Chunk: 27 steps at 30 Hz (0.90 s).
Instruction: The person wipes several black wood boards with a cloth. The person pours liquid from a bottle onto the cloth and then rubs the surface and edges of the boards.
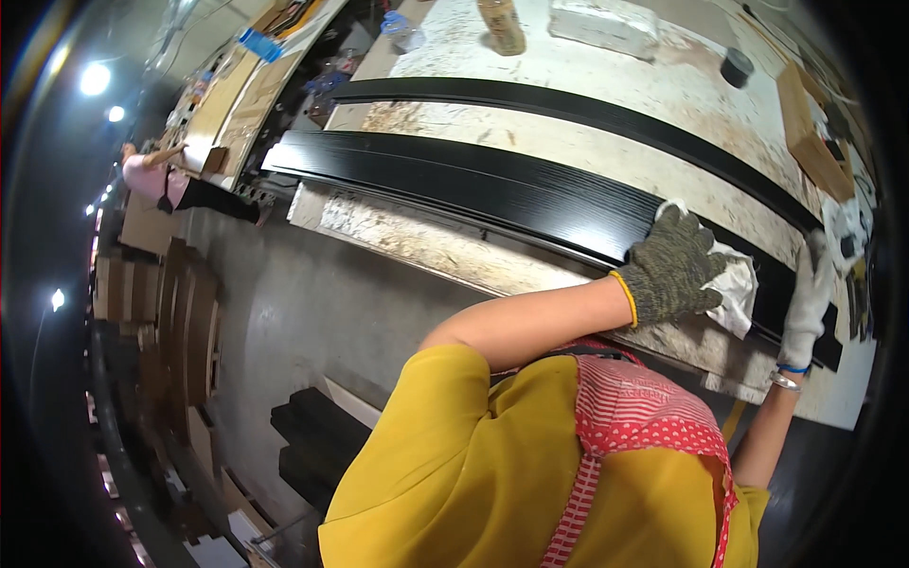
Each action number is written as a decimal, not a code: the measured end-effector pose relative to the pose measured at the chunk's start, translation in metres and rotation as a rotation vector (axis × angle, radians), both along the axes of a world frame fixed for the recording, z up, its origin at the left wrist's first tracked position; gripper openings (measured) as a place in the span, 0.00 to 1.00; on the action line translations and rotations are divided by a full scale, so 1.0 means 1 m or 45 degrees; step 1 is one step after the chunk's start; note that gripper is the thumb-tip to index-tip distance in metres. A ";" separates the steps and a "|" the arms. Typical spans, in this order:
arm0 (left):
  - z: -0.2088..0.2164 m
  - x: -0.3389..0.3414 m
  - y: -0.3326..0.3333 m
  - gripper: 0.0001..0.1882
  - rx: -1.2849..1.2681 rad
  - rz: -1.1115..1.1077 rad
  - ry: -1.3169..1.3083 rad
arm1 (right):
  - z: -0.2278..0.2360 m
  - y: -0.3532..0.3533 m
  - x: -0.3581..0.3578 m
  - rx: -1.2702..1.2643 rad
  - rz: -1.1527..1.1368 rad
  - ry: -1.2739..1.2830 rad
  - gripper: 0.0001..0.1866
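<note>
A long glossy black panel (pixel 454 185) with fine grain lines lies along the front of the worktable, running from far left to near right. My left hand (pixel 670 265), in a dark grey-green knit glove with a yellow cuff, is closed on a crumpled white cloth (pixel 734 293) and presses it onto the panel's top. Toward the panel's right end rests my right hand (pixel 808 303) in a white glove, its fingers stretched out over the board. Behind lies a narrower black strip (pixel 587 114), its right end close to my right fingertips.
The stained white worktable (pixel 398 232) carries a bottle of yellowish liquid (pixel 501 26), a wrapped white block (pixel 604 26), a dark round container (pixel 736 68) and a wooden box (pixel 812 133). Stacked boards (pixel 185 322) stand on the floor at left. Farther off, a person (pixel 156 180) stands at another bench.
</note>
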<state>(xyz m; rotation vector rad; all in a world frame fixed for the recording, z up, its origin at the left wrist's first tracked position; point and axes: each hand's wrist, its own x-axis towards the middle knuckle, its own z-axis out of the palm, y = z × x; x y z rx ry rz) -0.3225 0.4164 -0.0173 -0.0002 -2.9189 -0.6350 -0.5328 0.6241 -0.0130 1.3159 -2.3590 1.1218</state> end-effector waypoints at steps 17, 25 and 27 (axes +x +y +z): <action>-0.028 0.288 -0.315 0.12 -0.494 1.276 0.274 | -0.032 -0.042 0.026 1.224 -0.752 0.505 0.34; -0.036 0.335 -0.363 0.09 -0.680 1.041 0.175 | -0.081 0.001 0.001 0.713 -0.434 0.171 0.24; -0.049 0.400 -0.434 0.08 -0.806 1.150 0.303 | -0.072 -0.001 0.013 0.728 -0.448 0.046 0.24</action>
